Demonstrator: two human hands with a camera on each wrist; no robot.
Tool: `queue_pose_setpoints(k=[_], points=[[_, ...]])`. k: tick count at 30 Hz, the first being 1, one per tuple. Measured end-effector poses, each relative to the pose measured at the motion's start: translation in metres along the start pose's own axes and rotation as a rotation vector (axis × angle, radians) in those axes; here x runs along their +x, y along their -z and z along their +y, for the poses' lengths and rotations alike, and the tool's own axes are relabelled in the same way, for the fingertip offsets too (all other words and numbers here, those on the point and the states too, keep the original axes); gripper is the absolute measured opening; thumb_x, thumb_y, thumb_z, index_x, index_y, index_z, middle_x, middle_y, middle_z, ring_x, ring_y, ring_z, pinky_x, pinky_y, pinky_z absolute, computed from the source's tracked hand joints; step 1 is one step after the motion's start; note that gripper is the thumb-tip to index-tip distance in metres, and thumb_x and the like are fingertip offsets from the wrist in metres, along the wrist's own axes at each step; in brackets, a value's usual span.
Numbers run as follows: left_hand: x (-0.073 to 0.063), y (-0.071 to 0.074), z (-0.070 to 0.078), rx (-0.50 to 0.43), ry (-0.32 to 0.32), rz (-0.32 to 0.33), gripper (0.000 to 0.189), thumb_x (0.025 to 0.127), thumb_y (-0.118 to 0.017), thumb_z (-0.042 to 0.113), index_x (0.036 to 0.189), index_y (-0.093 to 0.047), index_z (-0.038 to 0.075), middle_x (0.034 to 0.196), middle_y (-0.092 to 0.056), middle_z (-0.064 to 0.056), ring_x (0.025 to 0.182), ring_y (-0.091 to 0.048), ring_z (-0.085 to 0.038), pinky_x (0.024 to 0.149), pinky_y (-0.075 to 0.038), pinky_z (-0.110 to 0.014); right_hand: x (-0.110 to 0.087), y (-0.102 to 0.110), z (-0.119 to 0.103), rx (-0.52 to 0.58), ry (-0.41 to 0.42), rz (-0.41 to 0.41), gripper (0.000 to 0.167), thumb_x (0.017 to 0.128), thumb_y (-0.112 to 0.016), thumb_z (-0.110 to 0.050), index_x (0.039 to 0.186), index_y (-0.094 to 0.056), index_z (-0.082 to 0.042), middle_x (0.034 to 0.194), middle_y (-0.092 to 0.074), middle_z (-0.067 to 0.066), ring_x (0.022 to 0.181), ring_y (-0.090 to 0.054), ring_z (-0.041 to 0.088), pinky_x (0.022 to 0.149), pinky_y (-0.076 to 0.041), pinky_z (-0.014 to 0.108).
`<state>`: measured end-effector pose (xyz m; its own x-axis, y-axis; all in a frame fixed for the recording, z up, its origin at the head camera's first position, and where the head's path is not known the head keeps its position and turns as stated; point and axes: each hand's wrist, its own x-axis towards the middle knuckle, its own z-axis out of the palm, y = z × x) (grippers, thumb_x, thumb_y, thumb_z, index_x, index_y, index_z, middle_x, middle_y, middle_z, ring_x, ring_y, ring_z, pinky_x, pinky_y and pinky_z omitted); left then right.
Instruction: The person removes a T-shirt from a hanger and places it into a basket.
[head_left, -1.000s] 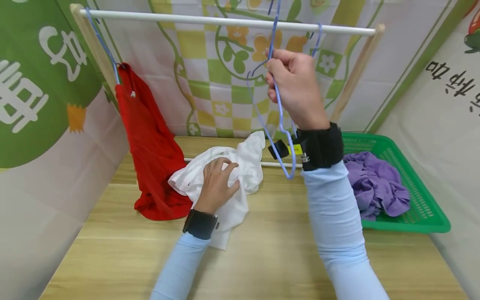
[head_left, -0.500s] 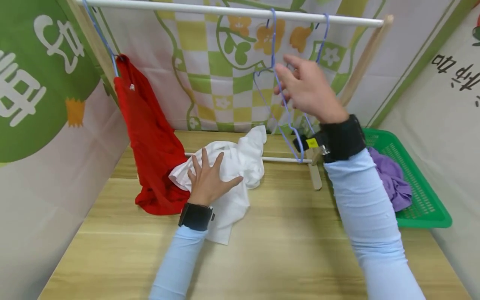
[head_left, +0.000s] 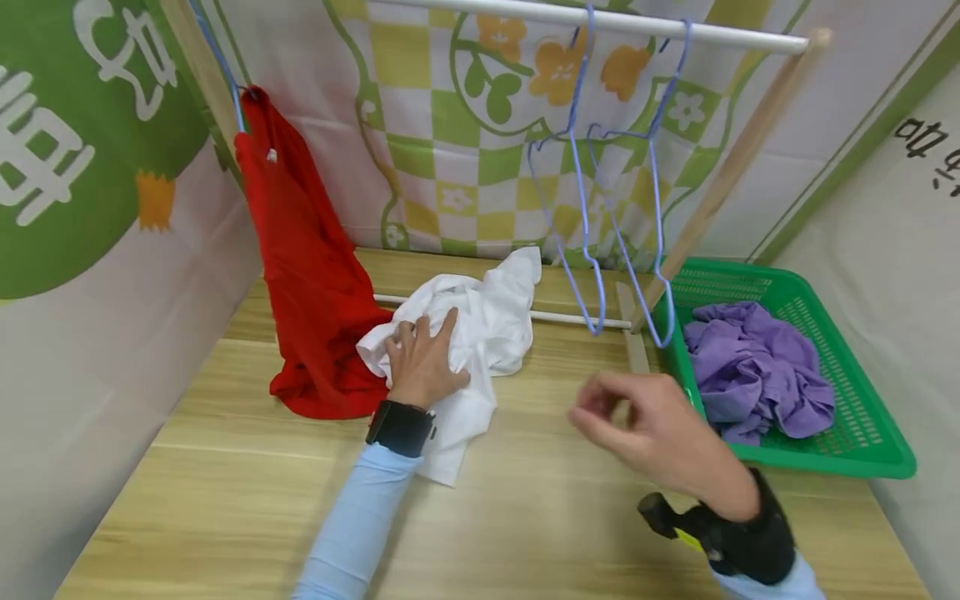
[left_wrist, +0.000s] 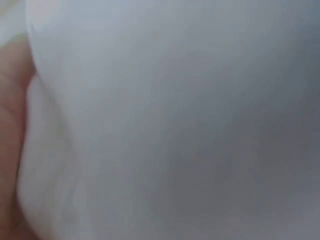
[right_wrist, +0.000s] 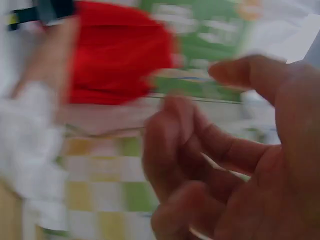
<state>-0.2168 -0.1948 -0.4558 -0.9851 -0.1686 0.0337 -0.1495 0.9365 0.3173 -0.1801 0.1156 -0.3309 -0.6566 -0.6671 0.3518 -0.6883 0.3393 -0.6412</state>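
My left hand (head_left: 423, 362) rests on a crumpled white cloth garment (head_left: 508, 329) on the table, its fingers spread over the fabric. White fabric (left_wrist: 150, 120) fills nearly all of the left wrist view, blurred. To the right, my right hand (head_left: 660, 425) is in the air above the table, fingers loosely curled and holding nothing; the right wrist view also shows that hand (right_wrist: 225, 150) with thumb and fingers apart. Two thin blue hangers, a left one (head_left: 584, 208) and a right one (head_left: 657, 208), hang bare from the white rod (head_left: 517, 10).
At the left, a red garment (head_left: 303, 267) hangs from a blue hanger (head_left: 217, 54), its lower end on the table. A green basket (head_left: 862, 467) at the right holds a crumpled purple cloth (head_left: 757, 371). A wooden rack post (head_left: 738, 171) rises beside the basket.
My right hand has let go of the left bare hanger, now on the rod, and has come down and toward me. The left hand stays on the white garment.
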Motion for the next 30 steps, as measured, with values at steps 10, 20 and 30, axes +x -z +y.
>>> queue_pose_setpoints(k=[10, 20, 30], points=[[-0.003, -0.018, 0.021, -0.075, -0.15, 0.141, 0.035, 0.089, -0.064, 0.009, 0.124, -0.063, 0.014, 0.115, -0.069, -0.015, 0.105, -0.059, -0.043, 0.084, -0.051, -0.058, 0.115, -0.122, 0.12, -0.299, -0.218, -0.338, 0.137, 0.066, -0.093, -0.062, 0.17, -0.006, -0.039, 0.173, 0.007, 0.033, 0.162, 0.004, 0.054, 0.112, -0.038, 0.077], [-0.01, -0.012, 0.053, -0.333, -0.428, 0.27, 0.027, 0.081, -0.057, -0.011, 0.098, -0.063, 0.01, 0.094, -0.067, -0.009, 0.086, -0.056, -0.035, 0.075, -0.046, -0.042, 0.114, -0.125, 0.126, -0.191, 0.068, -0.149, 0.022, 0.078, -0.075, -0.021, 0.094, -0.068, -0.009, 0.092, -0.071, 0.007, 0.095, -0.066, 0.026, 0.085, -0.054, 0.039], [-0.018, 0.021, 0.191, -0.436, -0.782, 0.132, 0.035, 0.084, -0.057, -0.007, 0.116, -0.064, 0.005, 0.115, -0.068, -0.013, 0.109, -0.062, -0.03, 0.099, -0.052, -0.039, 0.015, 0.008, 0.104, -0.234, -0.093, 0.142, 0.027, 0.078, -0.071, -0.015, 0.102, -0.072, -0.002, 0.093, -0.076, 0.014, 0.085, -0.07, 0.032, 0.08, -0.056, 0.045]])
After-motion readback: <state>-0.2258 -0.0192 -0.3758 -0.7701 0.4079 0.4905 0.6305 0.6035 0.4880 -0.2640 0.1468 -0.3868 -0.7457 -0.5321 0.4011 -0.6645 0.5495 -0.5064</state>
